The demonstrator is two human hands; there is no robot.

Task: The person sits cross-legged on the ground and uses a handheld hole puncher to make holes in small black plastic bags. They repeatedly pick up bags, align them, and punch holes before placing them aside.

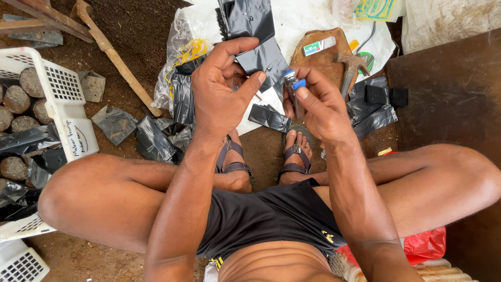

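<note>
My left hand (219,86) pinches a strip of black plastic (263,58) that runs up and away. Just right of it, my right hand (318,102) grips a small upright stapler (295,89), nearly touching the strip's near end.

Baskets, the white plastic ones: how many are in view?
2. One basket at the left edge holds soil-filled bags; a second basket sits in the bottom-left corner, mostly cut off. Others may lie out of frame.

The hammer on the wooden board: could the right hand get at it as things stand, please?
Probably not at once: the hammer lies uncovered just beyond the right hand, but its fingers grip a small stapler.
</note>
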